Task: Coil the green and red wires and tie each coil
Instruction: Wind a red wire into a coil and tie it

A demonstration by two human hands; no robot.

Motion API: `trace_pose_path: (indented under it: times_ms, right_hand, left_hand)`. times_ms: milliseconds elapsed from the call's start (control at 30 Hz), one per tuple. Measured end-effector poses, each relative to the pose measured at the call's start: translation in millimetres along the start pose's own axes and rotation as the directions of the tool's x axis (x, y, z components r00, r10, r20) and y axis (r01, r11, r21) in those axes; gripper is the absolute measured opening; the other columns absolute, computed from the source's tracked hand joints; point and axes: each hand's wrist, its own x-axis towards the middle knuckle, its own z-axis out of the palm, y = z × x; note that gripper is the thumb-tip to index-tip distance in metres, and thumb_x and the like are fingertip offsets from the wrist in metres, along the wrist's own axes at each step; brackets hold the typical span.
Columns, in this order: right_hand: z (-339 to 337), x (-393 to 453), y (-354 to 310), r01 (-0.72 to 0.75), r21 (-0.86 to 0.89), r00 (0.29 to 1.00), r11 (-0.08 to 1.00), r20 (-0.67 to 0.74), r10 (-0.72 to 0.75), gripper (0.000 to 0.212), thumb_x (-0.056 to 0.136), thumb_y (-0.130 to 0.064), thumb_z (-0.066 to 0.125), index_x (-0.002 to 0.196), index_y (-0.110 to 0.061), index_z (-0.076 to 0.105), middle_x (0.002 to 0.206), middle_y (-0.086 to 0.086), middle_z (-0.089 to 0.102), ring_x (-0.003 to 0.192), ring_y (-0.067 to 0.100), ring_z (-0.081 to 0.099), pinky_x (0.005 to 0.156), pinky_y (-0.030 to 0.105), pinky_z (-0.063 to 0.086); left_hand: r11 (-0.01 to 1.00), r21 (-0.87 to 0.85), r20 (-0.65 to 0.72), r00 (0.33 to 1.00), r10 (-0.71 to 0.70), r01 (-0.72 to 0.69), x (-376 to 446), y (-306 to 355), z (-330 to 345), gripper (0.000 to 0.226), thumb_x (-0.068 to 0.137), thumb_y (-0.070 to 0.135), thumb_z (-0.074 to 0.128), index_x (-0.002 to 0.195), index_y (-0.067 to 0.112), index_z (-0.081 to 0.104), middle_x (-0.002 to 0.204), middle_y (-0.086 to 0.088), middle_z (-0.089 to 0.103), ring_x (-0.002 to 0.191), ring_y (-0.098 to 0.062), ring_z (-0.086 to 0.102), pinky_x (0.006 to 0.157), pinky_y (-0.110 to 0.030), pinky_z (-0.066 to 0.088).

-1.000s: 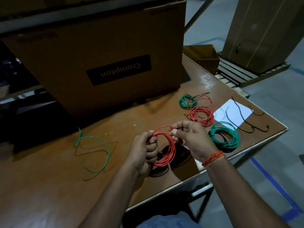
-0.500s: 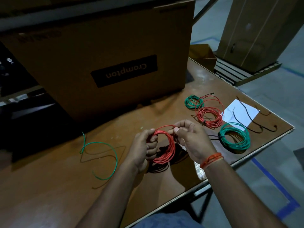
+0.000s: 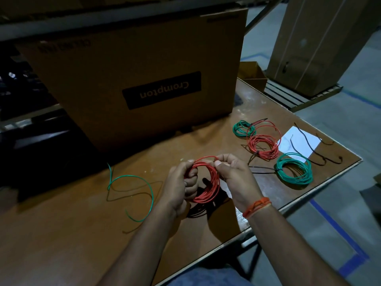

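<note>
Both my hands hold the red coil (image 3: 208, 183) above the table (image 3: 61, 234): left hand (image 3: 181, 185) gripping its side, right hand (image 3: 233, 174) pinching its top.

Glossy brown wood surface (image 3: 82, 234); smooth plastic-coated red wire coil (image 3: 212, 182); matt cardboard box (image 3: 144, 58); white paper sheet (image 3: 299, 144); orange thread wristband (image 3: 256, 206).

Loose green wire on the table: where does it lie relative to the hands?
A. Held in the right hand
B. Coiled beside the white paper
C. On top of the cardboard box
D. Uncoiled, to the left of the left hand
D: the loose green wire curves uncoiled on the table, left of the left hand, which with the right hand holds the red coil.
</note>
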Motion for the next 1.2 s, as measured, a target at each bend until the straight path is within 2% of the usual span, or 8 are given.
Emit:
trace_pose_path:
  times_ms: [133, 333, 467, 600, 667, 833, 1000, 1200]
  right_hand:
    - [2.9, -6.5, 6.7, -0.013, -0.025, 1.000, 1.000, -0.006, 0.013, 0.012, 0.100, -0.006, 0.051, 0.094, -0.010, 0.060, 0.082, 0.004, 0.069, 0.073, 0.016, 0.061, 0.068, 0.027, 0.050]
    - [-15.0, -5.3, 5.7, 0.051, -0.236, 0.999, 0.971, 0.025, -0.046, 0.021, 0.094, -0.003, 0.054, 0.092, -0.017, 0.071, 0.133, -0.001, 0.064, 0.125, 0.016, 0.057, 0.104, 0.040, 0.048]
    - [-13.4, -10.9, 7.1, 0.288, -0.485, 0.957, 0.826, 0.125, -0.261, 0.034, 0.100, -0.027, 0.056, 0.133, -0.030, 0.063, 0.129, -0.015, 0.065, 0.117, -0.005, 0.059, 0.097, 0.022, 0.050]
    - [0.3, -16.3, 20.0, 0.396, -0.691, 0.885, 0.605, 0.111, -0.452, 0.029, 0.094, -0.018, 0.063, 0.121, -0.022, 0.072, 0.107, -0.011, 0.075, 0.082, -0.014, 0.062, 0.072, 0.004, 0.046]
    - [-1.0, -15.6, 23.1, 0.419, -0.693, 0.848, 0.586, 0.067, -0.526, 0.022, 0.091, -0.016, 0.068, 0.110, -0.020, 0.077, 0.103, -0.011, 0.075, 0.089, -0.008, 0.064, 0.079, 0.010, 0.050]
    - [-13.4, -6.6, 21.8, 0.330, -0.468, 0.922, 0.820, -0.025, -0.386, 0.007, 0.091, -0.026, 0.072, 0.094, -0.022, 0.077, 0.086, -0.011, 0.074, 0.086, 0.000, 0.068, 0.077, 0.024, 0.055]
    - [2.6, -7.5, 37.3, 0.215, -0.086, 0.976, 0.973, -0.022, -0.218, 0.023, 0.104, -0.029, 0.051, 0.120, -0.026, 0.068, 0.106, -0.002, 0.074, 0.099, 0.015, 0.070, 0.085, 0.032, 0.056]
    - [11.2, -2.7, 39.4, 0.068, 0.210, 0.989, 0.975, -0.140, -0.039, 0.036, 0.101, -0.010, 0.044, 0.080, -0.020, 0.072, 0.064, 0.002, 0.046, 0.055, 0.012, 0.036, 0.048, 0.027, 0.028]
  left_hand:
    - [0.996, -0.088, -0.031, 0.999, 0.026, -0.028, -2.4, 2.0, 0.9, 0.046, 0.104, 0.029, 0.041, 0.058, 0.021, 0.041, 0.046, 0.005, 0.022, 0.036, -0.009, 0.012, 0.045, -0.026, 0.004]
    - [0.990, -0.139, -0.088, 0.996, 0.007, -0.020, -5.1, -2.3, -1.4, 0.046, 0.104, 0.028, 0.042, 0.058, 0.022, 0.041, 0.047, 0.006, 0.021, 0.037, -0.008, 0.011, 0.046, -0.026, 0.004]
    - [0.986, -0.165, -0.102, 0.995, 0.011, -0.028, -2.7, -6.4, 0.2, 0.045, 0.104, 0.028, 0.044, 0.059, 0.022, 0.041, 0.047, 0.006, 0.022, 0.036, -0.008, 0.011, 0.042, -0.023, 0.005]
    - [0.986, -0.162, -0.132, 0.991, 0.016, -0.037, -0.3, -10.3, 0.5, 0.046, 0.104, 0.029, 0.046, 0.059, 0.022, 0.042, 0.047, 0.006, 0.023, 0.036, -0.008, 0.012, 0.041, -0.023, 0.006]
    - [0.988, -0.152, -0.148, 0.989, 0.011, -0.033, -1.1, -12.0, 2.1, 0.046, 0.104, 0.029, 0.047, 0.059, 0.022, 0.041, 0.047, 0.005, 0.022, 0.036, -0.008, 0.012, 0.041, -0.022, 0.006]
    - [0.972, -0.233, -0.082, 0.996, -0.045, 0.025, -1.6, -6.1, 7.7, 0.047, 0.105, 0.032, 0.044, 0.060, 0.021, 0.038, 0.045, 0.007, 0.022, 0.034, -0.006, 0.013, 0.036, -0.017, 0.011]
    - [0.935, -0.333, 0.016, 0.992, -0.125, 0.123, 2.6, -0.1, 18.3, 0.047, 0.105, 0.032, 0.039, 0.060, 0.021, 0.036, 0.042, 0.008, 0.021, 0.030, -0.004, 0.014, 0.034, -0.015, 0.008]
    - [0.990, 0.136, -0.208, 0.978, 0.000, 0.029, 9.7, -11.2, 23.3, 0.040, 0.105, 0.030, 0.044, 0.067, 0.019, 0.045, 0.050, 0.005, 0.028, 0.038, -0.009, 0.019, 0.039, -0.020, 0.013]
